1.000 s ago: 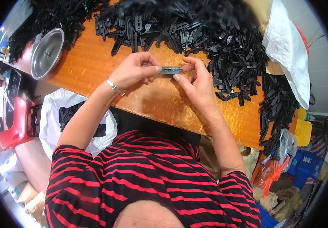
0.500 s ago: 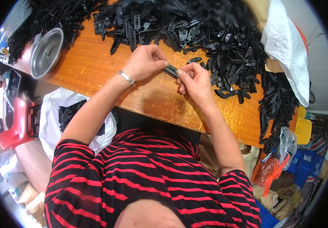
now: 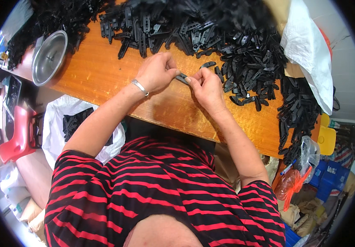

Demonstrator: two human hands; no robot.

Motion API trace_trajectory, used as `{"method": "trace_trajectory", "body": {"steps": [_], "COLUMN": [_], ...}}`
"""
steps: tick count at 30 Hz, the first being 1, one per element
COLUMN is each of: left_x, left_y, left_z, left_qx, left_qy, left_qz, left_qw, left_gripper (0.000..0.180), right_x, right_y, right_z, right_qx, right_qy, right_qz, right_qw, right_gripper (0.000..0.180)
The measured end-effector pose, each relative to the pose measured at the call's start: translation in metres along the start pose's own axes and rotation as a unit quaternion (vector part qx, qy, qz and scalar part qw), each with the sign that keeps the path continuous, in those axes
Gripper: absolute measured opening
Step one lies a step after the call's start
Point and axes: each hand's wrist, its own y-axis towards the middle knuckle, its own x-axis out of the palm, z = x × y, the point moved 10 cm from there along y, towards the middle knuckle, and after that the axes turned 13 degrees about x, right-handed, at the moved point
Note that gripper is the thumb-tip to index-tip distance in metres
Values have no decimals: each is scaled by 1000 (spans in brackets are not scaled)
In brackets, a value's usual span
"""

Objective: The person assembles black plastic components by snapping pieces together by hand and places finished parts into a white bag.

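Observation:
Between my two hands is a narrow black plastic part [image 3: 181,78], slotted along its length, held over the wooden table [image 3: 165,108]. My left hand [image 3: 157,72], with a silver bracelet at the wrist, pinches its left end between thumb and fingers. At the other end, my right hand [image 3: 207,88] grips it the same way. The fingertips cover both ends of the part. Beyond my hands lies a heap of slotted black parts [image 3: 144,33]. Smaller curved black pieces [image 3: 247,72] are piled right of my right hand, a few of them loose near its fingers.
A round metal dish [image 3: 50,57] stands at the table's left edge. Below it hangs an open white sack [image 3: 56,119] with black parts inside. A red chair [image 3: 19,136] is at far left. White sheeting [image 3: 307,53] and a clear plastic bag [image 3: 309,152] are on the right.
Both hands have drawn slightly down and left, keeping hold of the black part. My right fingers sit a little closer to my left ones, and less of the part shows.

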Motion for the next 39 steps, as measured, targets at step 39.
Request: {"method": "trace_trajectory", "body": {"steps": [39], "left_x": [-43], "left_y": [-26], "left_z": [22], "left_qx": [-51], "left_qy": [-153], "left_qz": [-113], "left_qw": [980], "left_gripper": [13], "right_x": [-18], "right_y": [-18], "right_z": [-101], "right_qx": [-254], "right_qy": [69], "right_qz": [11], "right_qw": [965], "right_gripper": [32]}}
